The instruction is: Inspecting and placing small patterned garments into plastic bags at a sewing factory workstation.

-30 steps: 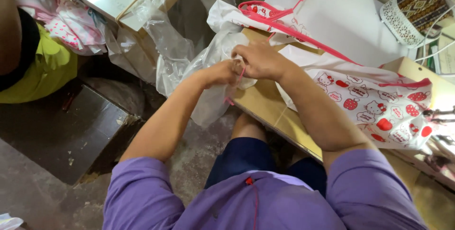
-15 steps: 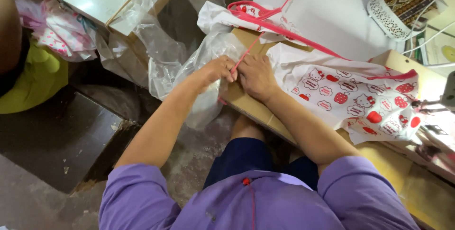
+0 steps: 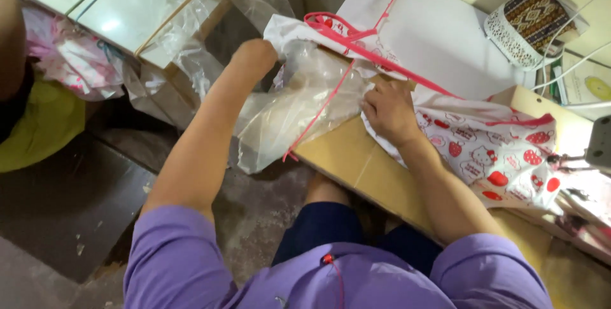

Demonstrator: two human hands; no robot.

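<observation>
Nearest, purple sleeves (image 3: 191,258) and dark blue trousers (image 3: 324,232) fill the bottom of the view. Beyond them runs the near edge of a wooden table (image 3: 347,156). On it, the right hand (image 3: 389,113) lies fingers down, pressing white fabric with a red strawberry print (image 3: 496,156) near that edge. A clear plastic bag (image 3: 293,112) drapes over the table's left corner, with a pink cord (image 3: 321,108) crossing it. The left hand (image 3: 254,56), raised beyond the corner, is closed into a fist at the bag's top; I cannot tell what it grips. Farther back, white cloth (image 3: 439,35) covers the table, and a patterned box (image 3: 531,26) sits at the far right corner.
</observation>
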